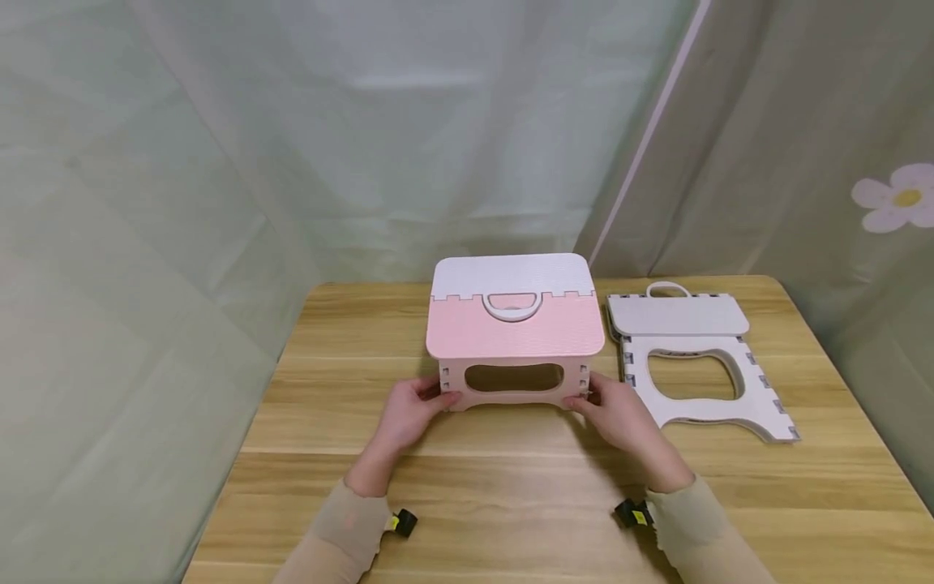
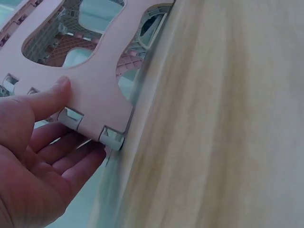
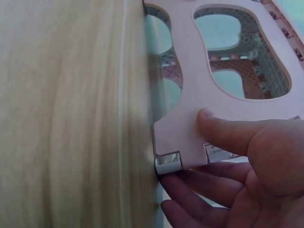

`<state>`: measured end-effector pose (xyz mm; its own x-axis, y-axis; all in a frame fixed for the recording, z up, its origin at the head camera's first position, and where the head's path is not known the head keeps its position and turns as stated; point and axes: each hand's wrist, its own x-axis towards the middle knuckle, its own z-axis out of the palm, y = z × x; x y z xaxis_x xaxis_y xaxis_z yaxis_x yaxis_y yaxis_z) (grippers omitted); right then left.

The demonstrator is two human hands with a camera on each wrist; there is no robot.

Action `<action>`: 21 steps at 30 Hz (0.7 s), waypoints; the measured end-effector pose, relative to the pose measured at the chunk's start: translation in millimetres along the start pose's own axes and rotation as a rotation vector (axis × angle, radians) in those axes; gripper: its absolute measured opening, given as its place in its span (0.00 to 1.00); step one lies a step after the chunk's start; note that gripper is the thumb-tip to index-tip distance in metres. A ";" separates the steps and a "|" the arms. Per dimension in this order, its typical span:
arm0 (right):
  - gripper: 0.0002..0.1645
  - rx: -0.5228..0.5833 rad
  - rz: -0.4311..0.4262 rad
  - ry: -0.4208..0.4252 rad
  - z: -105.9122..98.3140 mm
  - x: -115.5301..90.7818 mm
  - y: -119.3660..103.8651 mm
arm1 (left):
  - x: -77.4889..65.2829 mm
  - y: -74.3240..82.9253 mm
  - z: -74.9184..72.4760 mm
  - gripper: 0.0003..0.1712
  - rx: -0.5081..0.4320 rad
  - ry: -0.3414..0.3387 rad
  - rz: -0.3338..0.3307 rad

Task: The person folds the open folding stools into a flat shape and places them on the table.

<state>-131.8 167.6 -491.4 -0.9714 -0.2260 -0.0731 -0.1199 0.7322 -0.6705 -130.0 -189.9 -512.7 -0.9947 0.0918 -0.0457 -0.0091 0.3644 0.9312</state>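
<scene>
A pink and white folding stool (image 1: 515,337) stands unfolded on the wooden table, its carry handle lying flat in the middle of the seat. With the thumb on the front panel and the fingers round the side edge, my left hand (image 1: 407,414) grips its left leg low down. At the opposite leg my right hand (image 1: 616,412) holds on the same way. Both wrist views show the thumbs on the pink panel (image 2: 95,90) near the hinge pieces, the fingers partly hidden behind it. Through the panel's cut-out, the right wrist view shows the stool's latticed inside (image 3: 247,61).
A second folding stool (image 1: 693,369), white and grey, lies folded flat on the table (image 1: 467,503) to the right, close to my right hand. Pale curtains (image 1: 467,122) hang behind the table. A small black device (image 1: 404,523) is by each wrist.
</scene>
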 end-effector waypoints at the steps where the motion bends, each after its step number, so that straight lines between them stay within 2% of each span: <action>1: 0.18 -0.002 0.004 0.007 0.1 0.0 -0.2 | -0.3 -0.1 0.4 0.28 -0.016 0.005 -0.004; 7: 0.20 -0.014 -0.002 0.040 0.9 1.2 0.7 | -2.2 0.6 -2.9 0.27 -0.072 -0.051 -0.015; 13: 0.16 -0.008 -0.011 0.040 1.2 2.0 4.8 | -2.9 3.4 -4.2 0.21 -0.038 -0.086 -0.003; 21: 0.20 0.042 0.017 0.060 -0.9 3.0 5.4 | -3.2 4.8 -1.3 0.23 -0.058 -0.043 0.028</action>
<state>-135.6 171.5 -494.6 -0.9839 -0.1739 -0.0417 -0.0955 0.7077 -0.7000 -126.9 -189.7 -507.7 -0.9893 0.1416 -0.0338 0.0115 0.3074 0.9515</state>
